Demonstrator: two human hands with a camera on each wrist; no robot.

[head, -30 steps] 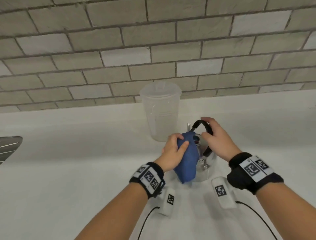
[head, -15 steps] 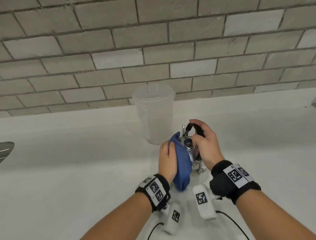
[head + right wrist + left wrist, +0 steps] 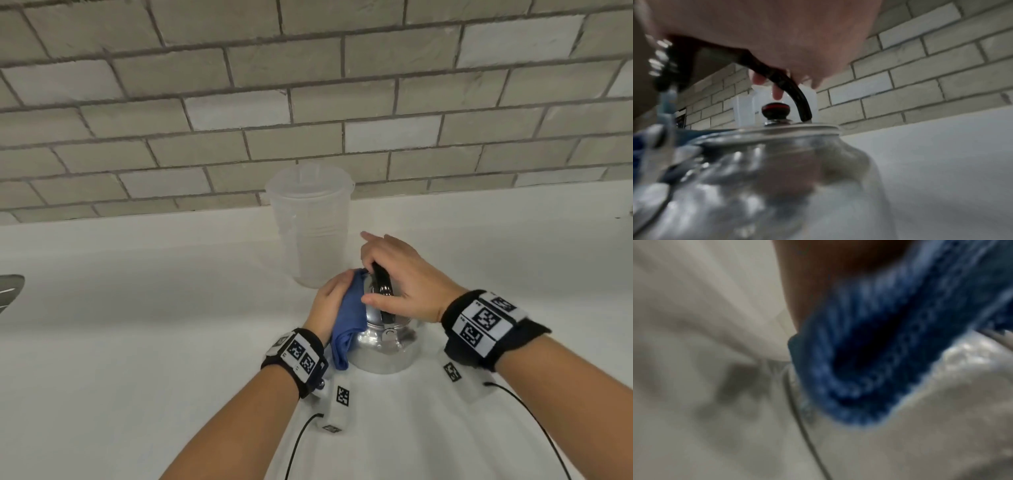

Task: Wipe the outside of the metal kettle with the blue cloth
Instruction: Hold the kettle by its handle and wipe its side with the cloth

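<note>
Wall: grey brick, running behind everything.
Counter: white and smooth, bearing all the rest; likely slick under a metal base.
Plastic jug: clear, lidded, upright just behind the kettle.
Kettle: shiny metal, standing on the counter between both wrists, lid with a dark knob on top. Probably rigid, smooth and slippery; weight impossible to judge, contents hidden. Best steadied by the handle, not by the polished body.
Handle: black arch over the lid, the sound place to take hold.
Right hand: over the top of the kettle, fingers curled round the handle, thumb stretched toward the cloth.
Left hand: pressed against the kettle's left side with the cloth under the palm; fingers wrapped over the fabric's upper edge.
Cloth: blue, knitted-looking, soft and limp, bunched into a fold, lower end hanging to the counter. Likely to slip out of the hand unless kept bunched.
</note>
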